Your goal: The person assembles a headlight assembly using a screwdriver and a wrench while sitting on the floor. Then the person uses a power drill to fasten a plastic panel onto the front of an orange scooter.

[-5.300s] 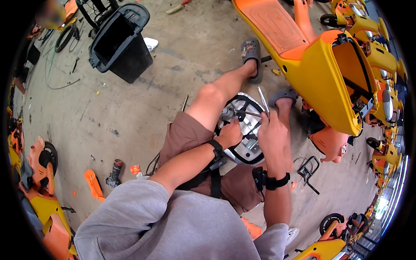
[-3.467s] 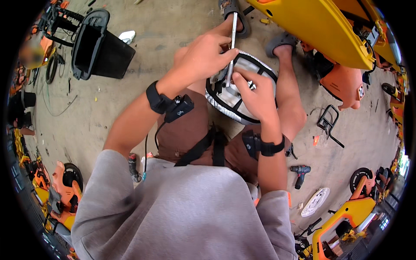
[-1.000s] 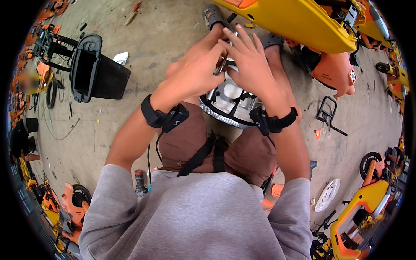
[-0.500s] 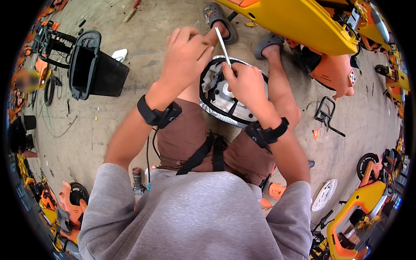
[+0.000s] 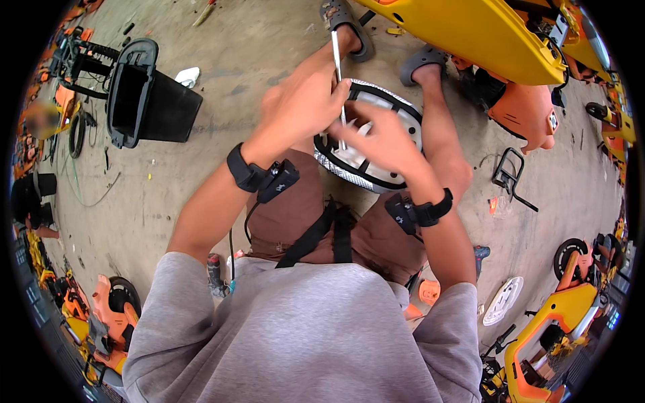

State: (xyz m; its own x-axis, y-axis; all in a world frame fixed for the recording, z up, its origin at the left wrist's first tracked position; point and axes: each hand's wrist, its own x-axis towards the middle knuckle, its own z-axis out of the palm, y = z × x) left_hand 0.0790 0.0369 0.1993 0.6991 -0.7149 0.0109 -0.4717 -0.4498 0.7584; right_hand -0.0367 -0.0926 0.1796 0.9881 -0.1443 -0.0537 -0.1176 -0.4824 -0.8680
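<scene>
Arms (image 5: 208, 213): I see both bent, reaching forward, meeting over the left side of the shell (image 5: 353, 161).
Shell: between the legs (image 5: 443, 134), white inside, black bands across, silvery patterned edge.
Left hand (image 5: 302, 101): back up, fingers curled, pinching the rod (image 5: 336, 57) with the thumb.
Right hand (image 5: 384, 140): blurred by the rod's near end; I can't tell whether its fingers grip.
Rod: slim, silvery, pointing away from the body.

Hands (image 5: 302, 102) have room leftward until the black bin (image 5: 169, 111).
</scene>
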